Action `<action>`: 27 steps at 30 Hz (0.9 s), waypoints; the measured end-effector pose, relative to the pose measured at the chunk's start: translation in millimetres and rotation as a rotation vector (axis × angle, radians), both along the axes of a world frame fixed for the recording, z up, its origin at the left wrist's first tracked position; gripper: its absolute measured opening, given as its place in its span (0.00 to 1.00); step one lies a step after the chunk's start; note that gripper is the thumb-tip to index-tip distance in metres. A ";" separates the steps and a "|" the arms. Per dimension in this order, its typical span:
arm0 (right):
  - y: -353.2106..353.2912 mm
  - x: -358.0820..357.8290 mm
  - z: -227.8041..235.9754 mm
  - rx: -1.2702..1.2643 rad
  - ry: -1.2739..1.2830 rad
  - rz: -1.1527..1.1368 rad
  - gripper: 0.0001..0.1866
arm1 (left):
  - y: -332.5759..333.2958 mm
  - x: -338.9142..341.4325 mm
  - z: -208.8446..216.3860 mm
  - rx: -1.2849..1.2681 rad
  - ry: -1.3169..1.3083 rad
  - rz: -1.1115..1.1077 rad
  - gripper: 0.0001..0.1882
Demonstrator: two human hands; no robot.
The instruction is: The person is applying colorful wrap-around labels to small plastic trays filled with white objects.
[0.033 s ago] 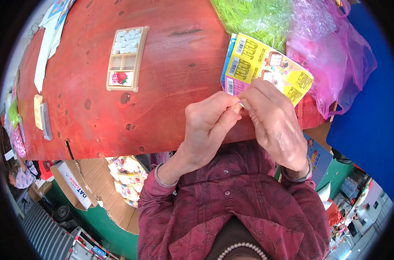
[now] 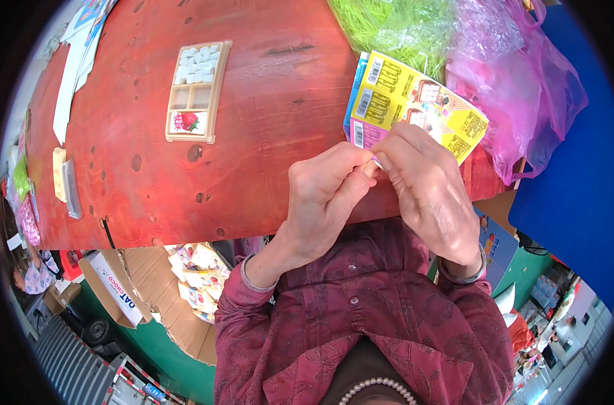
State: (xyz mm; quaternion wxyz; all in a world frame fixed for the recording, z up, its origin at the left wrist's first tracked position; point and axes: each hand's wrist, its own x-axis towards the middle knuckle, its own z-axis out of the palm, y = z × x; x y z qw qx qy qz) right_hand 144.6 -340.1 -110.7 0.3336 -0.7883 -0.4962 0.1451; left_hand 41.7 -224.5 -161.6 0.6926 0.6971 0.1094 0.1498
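Over the table's near edge, my left hand (image 2: 327, 196) and my right hand (image 2: 428, 192) meet fingertip to fingertip. Both are closed in a pinch on a small whitish piece with a purple edge (image 2: 376, 162); the fingers cover most of it, so its kind does not show. Just beyond my right hand lies a stack of printed cards (image 2: 415, 94), the top one yellow with a pink corner. Farther left, a cream compartment tray (image 2: 198, 88) holds small white pellets at its far end, two bare middle sections, and a strawberry picture at its near end.
Behind the cards are a bag of green shredded filler (image 2: 395, 27) and a pink plastic bag (image 2: 516, 88). Cream and grey plastic pieces (image 2: 63, 175) sit at the table's left. Below the edge stands a cardboard box (image 2: 152, 283) with several small packets (image 2: 202, 277).
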 end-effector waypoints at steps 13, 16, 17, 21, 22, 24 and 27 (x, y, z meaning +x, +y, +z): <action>-7.0 -1.1 -7.2 0.076 0.325 -0.139 0.03 | -3.6 -2.8 -2.4 -0.012 0.018 0.010 0.07; -5.4 -6.5 -10.9 0.098 0.254 -0.168 0.02 | -4.0 -3.5 -1.2 -0.001 0.016 0.023 0.07; -4.8 -8.1 -11.3 0.085 0.216 -0.189 0.03 | -4.1 -4.3 -1.2 -0.002 0.016 0.022 0.07; 1.0 -16.9 -21.9 0.107 0.245 -0.256 0.04 | -4.6 -15.8 -5.6 -0.053 0.076 0.079 0.07; 1.5 -19.6 -23.6 0.107 0.245 -0.257 0.04 | -6.2 -19.2 -5.3 -0.111 0.097 0.113 0.07; 2.8 -25.1 -24.7 0.136 0.312 -0.305 0.04 | -13.6 -24.2 -1.2 -0.282 0.121 0.178 0.07; 3.7 -34.7 -28.5 0.143 0.305 -0.266 0.04 | -15.2 -30.9 1.4 -0.477 0.149 0.242 0.06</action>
